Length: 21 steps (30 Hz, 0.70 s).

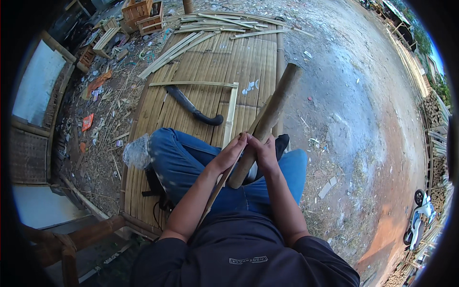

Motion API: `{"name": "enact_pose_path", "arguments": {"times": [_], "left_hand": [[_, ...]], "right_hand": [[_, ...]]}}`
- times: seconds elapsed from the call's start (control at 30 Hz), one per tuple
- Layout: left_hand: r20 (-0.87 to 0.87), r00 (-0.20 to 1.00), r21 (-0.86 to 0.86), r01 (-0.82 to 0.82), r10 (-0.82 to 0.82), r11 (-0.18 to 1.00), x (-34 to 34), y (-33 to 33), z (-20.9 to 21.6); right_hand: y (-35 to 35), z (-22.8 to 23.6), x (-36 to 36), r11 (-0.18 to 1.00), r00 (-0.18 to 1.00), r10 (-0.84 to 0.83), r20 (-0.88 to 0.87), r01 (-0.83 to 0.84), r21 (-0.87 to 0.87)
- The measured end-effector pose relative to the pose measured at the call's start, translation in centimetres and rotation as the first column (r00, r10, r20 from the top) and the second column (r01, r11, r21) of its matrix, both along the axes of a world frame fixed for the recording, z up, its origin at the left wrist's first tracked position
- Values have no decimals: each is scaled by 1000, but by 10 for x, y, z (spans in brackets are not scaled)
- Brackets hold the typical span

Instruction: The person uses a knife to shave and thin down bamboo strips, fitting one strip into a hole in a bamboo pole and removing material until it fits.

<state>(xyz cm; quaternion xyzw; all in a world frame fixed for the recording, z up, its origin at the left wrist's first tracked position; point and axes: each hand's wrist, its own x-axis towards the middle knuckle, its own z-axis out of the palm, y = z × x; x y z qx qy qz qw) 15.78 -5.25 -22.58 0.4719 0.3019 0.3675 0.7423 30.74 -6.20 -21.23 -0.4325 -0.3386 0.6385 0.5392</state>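
Observation:
A thick brown bamboo pole [277, 103] slants across my lap, its upper end pointing away to the right. My right hand [265, 152] is wrapped round its lower part. Close against the pole's left side runs a thin bamboo strip [216, 195], and my left hand [228, 154] is closed on it. The fingertips of both hands meet at the pole; what lies under them is hidden. Beyond my knees, a machete [184, 101] with a dark curved handle lies on the slatted bamboo platform [201, 71], beside a pale bent strip [231, 112].
I sit cross-legged on the platform. Split bamboo strips [224, 24] are piled at its far end. Wooden crates [143, 16] stand at the far left, with litter on the ground below. A parked motorbike [419, 220] and stacked poles [432, 112] line the right side.

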Motion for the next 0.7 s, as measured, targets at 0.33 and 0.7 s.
{"name": "enact_pose_path", "arguments": {"times": [0.33, 0.7], "left_hand": [[-130, 989, -191, 41, -66, 981, -8, -21, 52], [-22, 998, -150, 59, -63, 987, -24, -19, 92]], "right_hand": [[4, 80, 30, 961, 649, 13, 761, -219, 170], [-25, 69, 102, 951, 552, -305, 776, 214, 222]]}}
